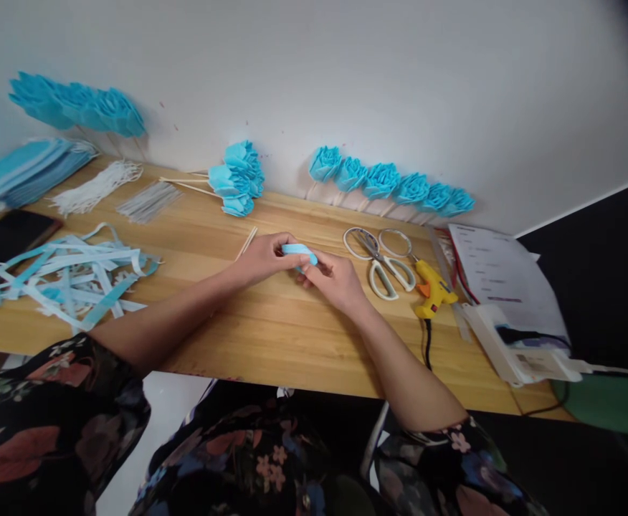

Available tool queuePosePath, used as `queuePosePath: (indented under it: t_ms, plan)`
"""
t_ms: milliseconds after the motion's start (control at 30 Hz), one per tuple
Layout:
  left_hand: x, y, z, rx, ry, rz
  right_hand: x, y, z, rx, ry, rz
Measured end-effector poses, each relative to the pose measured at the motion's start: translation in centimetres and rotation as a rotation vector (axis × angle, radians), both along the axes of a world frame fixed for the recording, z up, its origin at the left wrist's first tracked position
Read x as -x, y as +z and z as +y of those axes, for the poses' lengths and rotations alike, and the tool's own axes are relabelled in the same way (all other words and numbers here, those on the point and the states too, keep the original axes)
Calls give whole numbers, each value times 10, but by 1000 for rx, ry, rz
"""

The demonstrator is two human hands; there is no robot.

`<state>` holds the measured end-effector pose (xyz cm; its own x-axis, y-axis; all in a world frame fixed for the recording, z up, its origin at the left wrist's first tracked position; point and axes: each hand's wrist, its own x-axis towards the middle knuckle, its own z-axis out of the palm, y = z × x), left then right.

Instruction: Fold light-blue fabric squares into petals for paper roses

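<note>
Between my hands, above the middle of the wooden table (271,337), is a small folded piece of blue fabric (299,251). My left hand (263,258) is closed on its left side, with the thumb along the lower edge. My right hand (335,279) pinches its right end between thumb and fingers. The underside of the fabric is hidden by my fingers. Thin wooden sticks (246,242) lie just behind my left hand. To the right of my right hand are white-handled scissors (383,265) with open handles.
Blue fabric flowers (381,180) on sticks lean along the wall, and more flowers (239,179) lie left of them. Cut strips (93,272), a phone (13,240) and stacked blue masks (34,172) are at left. A yellow glue gun (432,288), papers (507,272) and a white power strip (500,347) sit right.
</note>
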<state>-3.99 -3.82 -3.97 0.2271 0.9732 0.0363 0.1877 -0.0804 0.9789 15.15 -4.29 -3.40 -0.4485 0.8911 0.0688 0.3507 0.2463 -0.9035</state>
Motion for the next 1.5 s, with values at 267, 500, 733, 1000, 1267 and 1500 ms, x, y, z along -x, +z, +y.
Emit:
queuePosePath:
  t_ms: [267, 500, 733, 1000, 1267, 1500]
  plan:
    - [0, -7, 2, -27, -34, -82, 2, 5, -4, -151, -12, -136]
    - [5, -4, 5, 38, 70, -156, 0, 3, -2, -103, -10, -98]
    - [4, 1, 3, -2, 122, -136, -2, 3, -1, -40, -21, -52]
    - [18, 12, 13, -156, 252, -189, -6, 5, 5, 59, -70, 106]
    - [66, 63, 1, -287, 279, 358, -15, -3, 19, 136, -124, 280]
    - [68, 37, -55, -158, -48, 1268, -12, 2, 15, 141, -152, 289]
